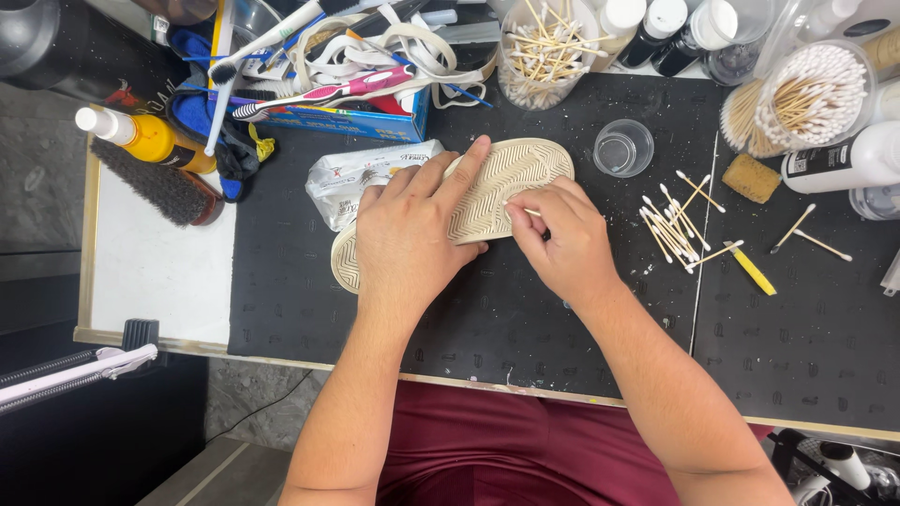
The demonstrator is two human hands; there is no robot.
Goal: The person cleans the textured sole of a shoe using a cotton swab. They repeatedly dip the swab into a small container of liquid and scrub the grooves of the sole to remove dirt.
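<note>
Fingers [427, 192] of the left hand [412, 234] lie spread and flat across the cream rubber shoe sole with a zigzag tread [497, 183], pressing it down so the upturned shoe does not rock on the black speckled work mat [525, 319]; this hand grips nothing, it only pins. The right hand [562, 239] is closed in a pinch on a thin wooden cotton swab [532, 213], its tip laid against the tread near the middle of the sole, a hold that suits fine work in the grooves. The shoe sits at the centre of the mat, sole up, toe pointing up and to the right.

Just right of the hands a loose heap of used cotton swabs [670, 230] lies within easy reach, with a small yellow flat tool [753, 272] beside it. Behind the shoe, touching it, is a crumpled silver-white foil pouch [361, 178] with faint print. A clear empty plastic cup [622, 148] stands just beyond the toe, and a tan sponge block [751, 178] lies to its right. Farther left, on the white board, a yellow squeeze bottle with a white cap [145, 138] rests across a dark bristle brush [155, 183]. At the far edge stand a blue cardboard box holding toothbrushes and laces [356, 117], a clear jar of swabs [544, 52], a round tub of swabs [814, 92] and a white bottle with a black label [844, 161] on its side.
</note>
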